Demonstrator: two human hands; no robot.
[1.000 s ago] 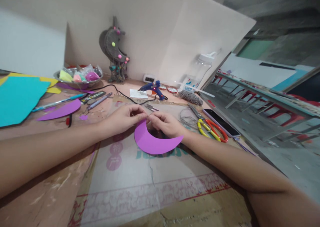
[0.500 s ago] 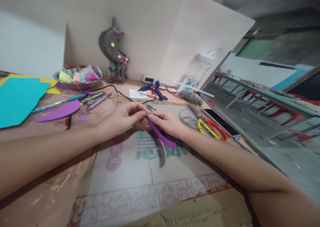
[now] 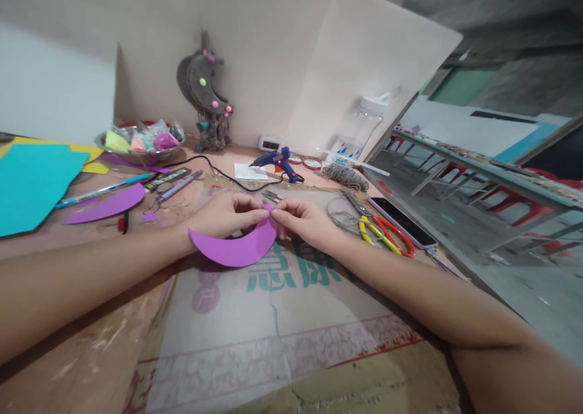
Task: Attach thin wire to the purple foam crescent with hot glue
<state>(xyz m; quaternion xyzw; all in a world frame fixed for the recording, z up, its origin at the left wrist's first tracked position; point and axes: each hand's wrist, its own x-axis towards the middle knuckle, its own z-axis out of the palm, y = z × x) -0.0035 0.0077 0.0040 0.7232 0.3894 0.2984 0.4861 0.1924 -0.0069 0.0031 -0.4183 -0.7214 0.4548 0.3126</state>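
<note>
On the near side of the blue glue gun, the left hand and right hand pinch one tip of the purple crescent cutout; its long axis runs leftward of the gun, free tip by the nearer left wrist.

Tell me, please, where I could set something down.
Bare: the printed cardboard nearside of the purple crescent, and the tabletop between cardboard and left forearm. Crowded: right side, with scissors and phone; beyond the crescent, with glue gun and yarn.
</note>
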